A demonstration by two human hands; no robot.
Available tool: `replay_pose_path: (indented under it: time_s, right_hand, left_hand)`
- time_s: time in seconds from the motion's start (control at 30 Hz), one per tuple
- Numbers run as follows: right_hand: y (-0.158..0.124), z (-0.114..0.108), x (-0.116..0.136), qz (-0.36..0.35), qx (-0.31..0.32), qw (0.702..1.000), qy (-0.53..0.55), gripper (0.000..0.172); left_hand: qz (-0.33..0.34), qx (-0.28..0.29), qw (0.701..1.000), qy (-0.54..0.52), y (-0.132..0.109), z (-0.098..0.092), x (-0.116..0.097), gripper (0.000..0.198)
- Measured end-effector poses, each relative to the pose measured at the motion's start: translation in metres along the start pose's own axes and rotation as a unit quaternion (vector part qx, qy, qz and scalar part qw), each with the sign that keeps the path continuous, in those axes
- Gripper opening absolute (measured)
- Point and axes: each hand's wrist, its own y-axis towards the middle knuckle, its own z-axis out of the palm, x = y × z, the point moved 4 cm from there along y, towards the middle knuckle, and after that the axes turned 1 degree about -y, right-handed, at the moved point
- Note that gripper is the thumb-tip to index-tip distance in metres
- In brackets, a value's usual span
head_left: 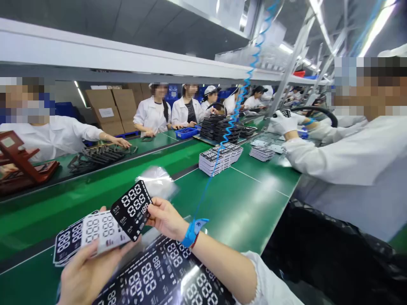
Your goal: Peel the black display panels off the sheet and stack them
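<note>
**A:** ok so what's the right hand (167, 218) got?

**B:** The black card (132, 209). Thumb and fingers pinch its right edge, so most of the printing stays uncovered, probably why it's held by the rim. It sits left of those fingers, up off the surface (238, 203), its lower corner right by the left fingertips.

**A:** And the left hand (84, 267)?

**B:** Cradling a pale card (103, 228), thumb over the near edge, other fingers mostly hidden beneath. Looks like a steady support from below. More dark cards (68, 243) jut out past the left thumb; can't tell if the hand bears them or the surface does.

**A:** Which way does the black one point?

**B:** Printed face toward the wearer, digit rows climbing up and right toward the far corner. The SYS/DIA/PUL column slopes down and right. Long axis seems to follow that column, but the fingers cover an edge, so take that loosely.

**A:** Stuff around?

**B:** Printed sheets (143, 279) below the right fingers, clear film (157, 182) just beyond them, a card stack (219, 159) farther off to the right, piled neatly, presumably for easy reach.
</note>
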Motion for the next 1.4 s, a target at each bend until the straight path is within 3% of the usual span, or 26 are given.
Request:
replay_pose_path:
  time_s: [0.1, 0.17, 0.23, 0.37, 0.53, 0.7, 1.4]
  right_hand:
    - [-0.005, -0.002, -0.001, 0.000, -0.020, 0.999, -0.038, 0.053]
    - [-0.011, -0.002, 0.000, -0.008, -0.032, 0.998, -0.055, 0.048]
    - [-0.017, 0.000, 0.002, -0.017, -0.043, 0.996, -0.070, 0.042]
    - [-0.026, 0.001, 0.014, -0.127, -0.069, 0.959, -0.244, 0.038]
    - [-0.034, 0.004, 0.018, -0.184, -0.043, 0.931, -0.314, 0.030]
    - [-0.036, 0.006, 0.019, -0.203, -0.037, 0.917, -0.342, 0.032]
    - [-0.039, 0.005, 0.014, -0.186, -0.024, 0.918, -0.349, 0.027]
  left_hand:
    - [-0.021, -0.011, 1.000, 0.001, -0.003, 0.019, 0.011, 0.053]
    - [0.000, -0.025, 1.000, -0.004, -0.004, 0.030, 0.013, 0.050]
    - [-0.033, -0.012, 0.999, -0.006, -0.005, 0.036, 0.019, 0.051]
    - [-0.090, 0.004, 0.996, -0.010, -0.005, 0.030, 0.027, 0.055]
    - [-0.130, 0.077, 0.988, 0.015, -0.007, 0.028, 0.031, 0.067]
    - [-0.133, 0.129, 0.983, 0.015, -0.008, 0.033, 0.031, 0.071]
    - [-0.148, 0.090, 0.985, 0.004, -0.007, 0.031, 0.034, 0.076]
